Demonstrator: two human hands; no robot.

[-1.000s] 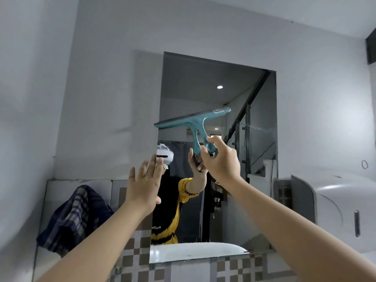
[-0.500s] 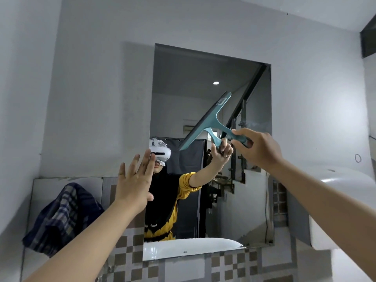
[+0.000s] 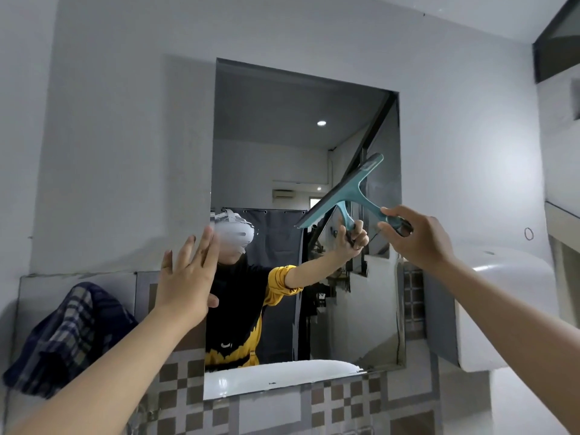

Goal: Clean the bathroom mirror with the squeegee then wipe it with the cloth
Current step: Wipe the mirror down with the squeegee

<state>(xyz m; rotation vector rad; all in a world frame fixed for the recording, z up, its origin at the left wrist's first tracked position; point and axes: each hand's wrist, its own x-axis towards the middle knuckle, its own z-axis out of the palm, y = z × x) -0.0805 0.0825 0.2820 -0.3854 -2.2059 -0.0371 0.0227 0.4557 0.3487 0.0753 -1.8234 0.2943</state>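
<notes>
While right hand (image 3: 419, 238) grips teal plastic squeegee (image 3: 345, 196), blade slants across glossy mirror (image 3: 266, 152).

The room is enclosed by plain pale grey walls (image 3: 314, 29), evenly and softly lit. Below them a band of tiling (image 3: 342, 400) is laid in a brown, grey and white check. A white curved fixture (image 3: 502, 309) is mounted on the wall at the right, and a small ring hook (image 3: 529, 233) is fixed just above it. A dark-framed opening (image 3: 555, 36) is set high in the right corner beneath the ceiling.
</notes>
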